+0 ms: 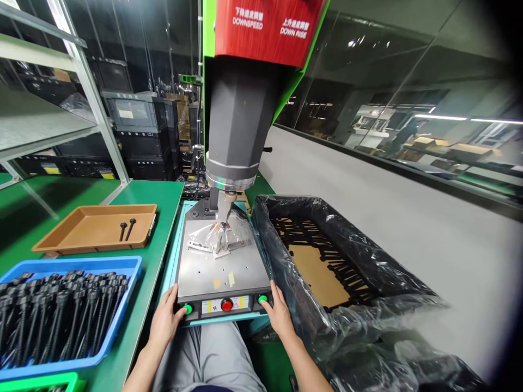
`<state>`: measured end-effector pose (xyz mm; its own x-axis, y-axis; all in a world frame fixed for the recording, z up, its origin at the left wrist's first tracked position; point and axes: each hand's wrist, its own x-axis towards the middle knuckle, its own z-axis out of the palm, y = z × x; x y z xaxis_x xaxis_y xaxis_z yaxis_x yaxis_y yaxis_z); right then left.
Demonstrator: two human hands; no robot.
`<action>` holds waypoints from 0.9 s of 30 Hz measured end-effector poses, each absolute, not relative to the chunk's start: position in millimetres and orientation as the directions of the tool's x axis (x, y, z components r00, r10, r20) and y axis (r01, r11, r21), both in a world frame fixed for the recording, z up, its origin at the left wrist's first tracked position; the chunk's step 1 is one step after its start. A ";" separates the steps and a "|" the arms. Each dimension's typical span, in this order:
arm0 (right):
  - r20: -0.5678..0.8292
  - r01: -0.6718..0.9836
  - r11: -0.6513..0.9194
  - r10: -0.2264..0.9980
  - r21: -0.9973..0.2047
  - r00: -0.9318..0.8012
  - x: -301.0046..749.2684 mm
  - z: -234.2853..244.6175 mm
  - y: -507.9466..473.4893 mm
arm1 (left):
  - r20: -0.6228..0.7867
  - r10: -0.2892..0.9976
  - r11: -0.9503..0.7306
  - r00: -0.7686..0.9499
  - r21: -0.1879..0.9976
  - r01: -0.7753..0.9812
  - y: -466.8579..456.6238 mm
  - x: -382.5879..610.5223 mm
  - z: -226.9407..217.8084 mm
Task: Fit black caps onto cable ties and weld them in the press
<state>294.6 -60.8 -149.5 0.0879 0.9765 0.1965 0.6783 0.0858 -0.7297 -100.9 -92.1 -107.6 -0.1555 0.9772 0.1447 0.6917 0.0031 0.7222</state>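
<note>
My left hand (164, 317) rests at the front left corner of a press machine's base, its thumb on a green button (187, 309). On the opposite corner, my right hand (280, 312) has its thumb at another green button (262, 299). Both hands hold nothing, with fingers stretched along the sides of the base. Between them is a red button (226, 305) on the front panel. Behind it lies a metal plate (204, 275) with a small fixture (221, 245) partly covered by clear plastic. The machine's metal horn (225, 206) points down onto the fixture; any part beneath is hard to make out.
To the left, a blue tray (137, 267) holds many black stem-like plastic parts (61, 310). A brown tray (93, 228) beyond it has two such parts. On the right stands a plastic-lined bin (368, 256) with rows of black parts and cardboard. A green tray edge (67, 381) shows at lower left.
</note>
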 end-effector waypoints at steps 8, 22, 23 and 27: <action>0.158 0.689 0.059 0.984 -0.722 0.081 294.6 -145.3 -62.1 | 0.131 0.985 -0.020 -0.116 0.743 0.669 -90.8 -106.0 -107.1; 0.128 0.677 -0.004 0.981 -0.736 0.145 290.2 -147.8 -61.5 | 0.105 0.983 0.016 -0.153 0.773 0.634 -90.2 -106.1 -99.5; 0.127 0.673 -0.007 0.981 -0.740 0.150 290.3 -147.9 -61.3 | 0.117 0.976 0.022 -0.181 0.781 0.624 -88.8 -104.0 -95.8; 0.139 0.661 0.006 0.979 -0.750 0.149 290.2 -147.2 -60.7 | 0.219 0.932 -0.043 -0.288 0.858 0.513 -74.7 -82.9 -67.6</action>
<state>290.2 -60.7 -147.2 0.1492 0.9790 0.1391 0.6613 0.0058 -0.7501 -82.9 -74.7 -67.6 -0.2878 0.9324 0.2187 0.5126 -0.0429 0.8576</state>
